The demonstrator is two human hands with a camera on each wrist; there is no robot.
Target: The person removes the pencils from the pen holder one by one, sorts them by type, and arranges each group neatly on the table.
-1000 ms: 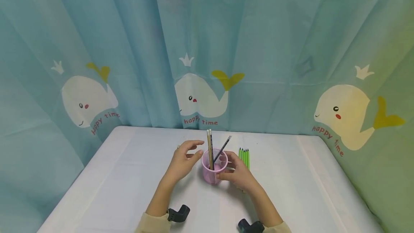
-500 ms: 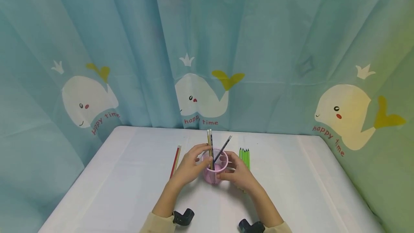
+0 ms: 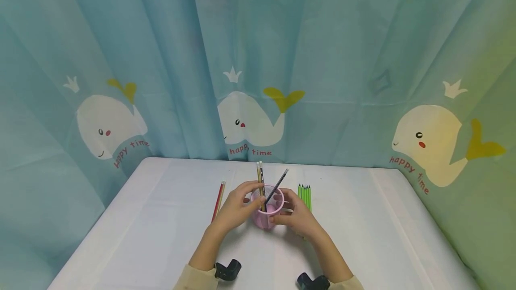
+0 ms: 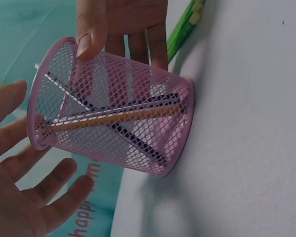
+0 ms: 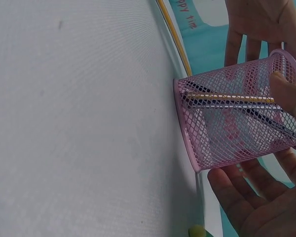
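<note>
A pink mesh cup [image 3: 262, 222] stands upright on the table, holding several pencils [image 3: 259, 171]; one dark pencil [image 3: 279, 183] leans right. My right hand [image 3: 300, 218] grips the cup's right side, thumb in front; in the right wrist view its fingers [image 5: 232, 190] curve around the mesh [image 5: 222, 158]. At the rim my left hand [image 3: 238, 207] pinches the upright pencils between thumb and index finger. The left wrist view shows the other fingers of the left hand [image 4: 15, 197] spread beside the cup, and the pencils' lower ends [image 4: 163, 108] inside the mesh.
Left of the cup lie a red pencil [image 3: 217, 200] and a yellowish one beside it, partly behind my left hand. Several green pencils [image 3: 305, 197] lie side by side to the right, partly behind my right hand. A whale-print curtain [image 3: 342, 57] hangs behind the white table [image 3: 161, 218].
My left hand has moved right to the rim and the pencils, uncovering the red and yellowish pencils. The upright pencils have tilted slightly left. My right hand has stayed on the cup.
</note>
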